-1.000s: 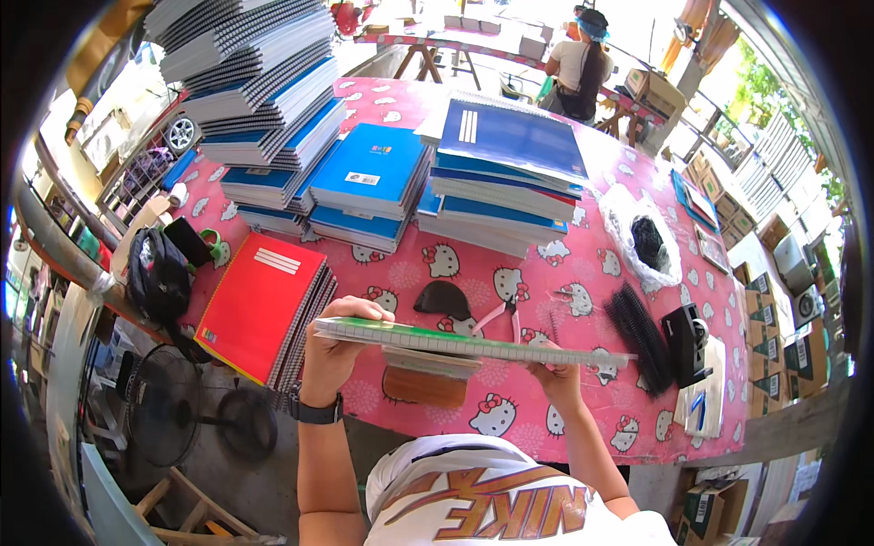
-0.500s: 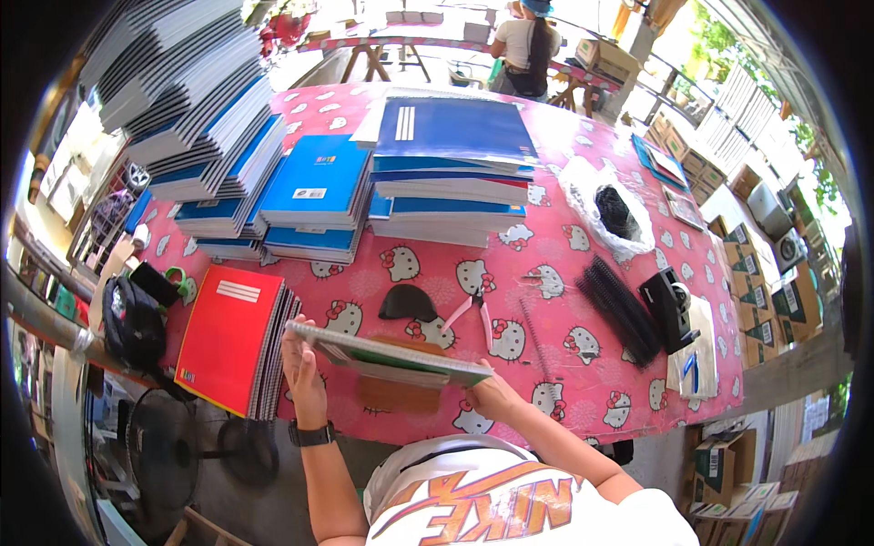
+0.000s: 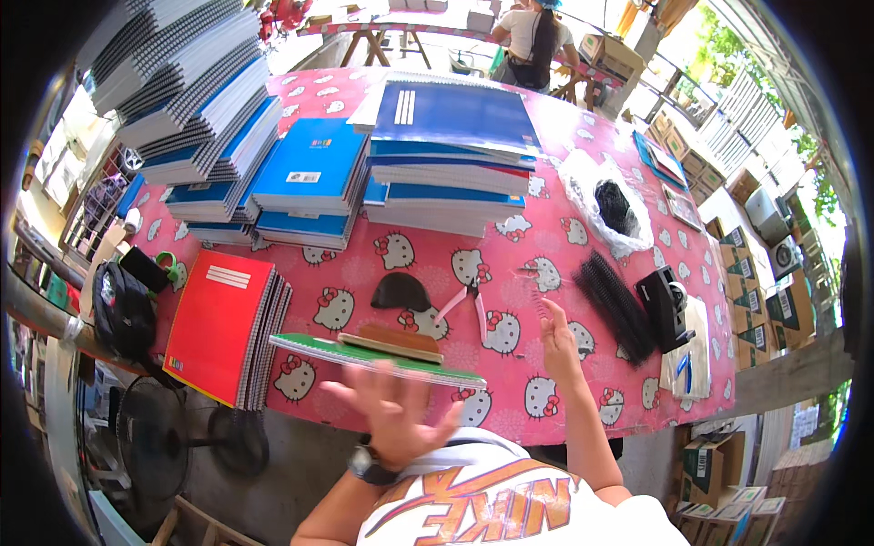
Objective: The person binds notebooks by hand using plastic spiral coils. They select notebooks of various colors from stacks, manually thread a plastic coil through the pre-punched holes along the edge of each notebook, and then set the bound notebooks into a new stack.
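Note:
A notebook with a green cover (image 3: 314, 347) rests tilted against a brown wooden block (image 3: 391, 342), its edge towards me. My left hand (image 3: 391, 419) is open in front of it, fingers spread and slightly blurred. To the right, my right hand (image 3: 560, 344) has its fingers closed at the near end of a thin black spiral binding coil (image 3: 535, 296). Pink-handled pliers (image 3: 472, 300) lie on the table between the block and that hand. Beyond the block is a dark, half-round object (image 3: 401, 291).
A red notebook stack (image 3: 221, 314) lies at left. Behind stand tall piles of blue notebooks (image 3: 314, 168) and a dark-blue-topped pile (image 3: 455, 118). At right are a bundle of black coils (image 3: 614, 305), a black tape dispenser (image 3: 665, 309) and a plastic bag (image 3: 610, 205). Another person (image 3: 533, 45) is at the far table.
Both hands have let go of the green notebook, which now leans on the block. My right hand has moved right and forward to the coil; my left has come back towards me.

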### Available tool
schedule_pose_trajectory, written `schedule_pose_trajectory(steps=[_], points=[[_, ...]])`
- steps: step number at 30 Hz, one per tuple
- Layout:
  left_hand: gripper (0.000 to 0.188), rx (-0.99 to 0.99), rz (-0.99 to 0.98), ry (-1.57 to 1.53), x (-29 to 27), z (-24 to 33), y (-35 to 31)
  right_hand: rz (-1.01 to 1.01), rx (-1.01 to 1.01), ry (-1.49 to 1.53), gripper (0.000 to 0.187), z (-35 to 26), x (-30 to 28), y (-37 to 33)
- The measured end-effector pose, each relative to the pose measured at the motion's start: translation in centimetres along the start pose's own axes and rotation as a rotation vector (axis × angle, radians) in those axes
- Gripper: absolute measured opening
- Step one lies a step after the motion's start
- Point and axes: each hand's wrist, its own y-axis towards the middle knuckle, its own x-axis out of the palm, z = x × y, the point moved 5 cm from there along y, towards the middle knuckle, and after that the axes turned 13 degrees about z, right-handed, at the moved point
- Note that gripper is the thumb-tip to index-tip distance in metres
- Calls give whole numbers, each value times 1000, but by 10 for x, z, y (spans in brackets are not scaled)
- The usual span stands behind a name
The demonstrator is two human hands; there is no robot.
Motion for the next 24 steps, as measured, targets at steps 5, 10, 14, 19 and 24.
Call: schedule_pose_trajectory(steps=[5,10,14,19,24], points=[[38,187,-250,16,43,21,15,-412,5,282,25,-49,-16,-23],[29,12,-304,-56,56,20,21,-417,-162,470,39,-89,-30,-30],[28,-12,-302,-98,61,25,19,-435,-138,487,36,-85,-28,-29],[29,21,-269,-70,60,27,16,-327,-397,425,31,-104,-24,-26],[35,28,-290,-65,56,27,12,-481,-399,422,30,-106,-18,-30]])
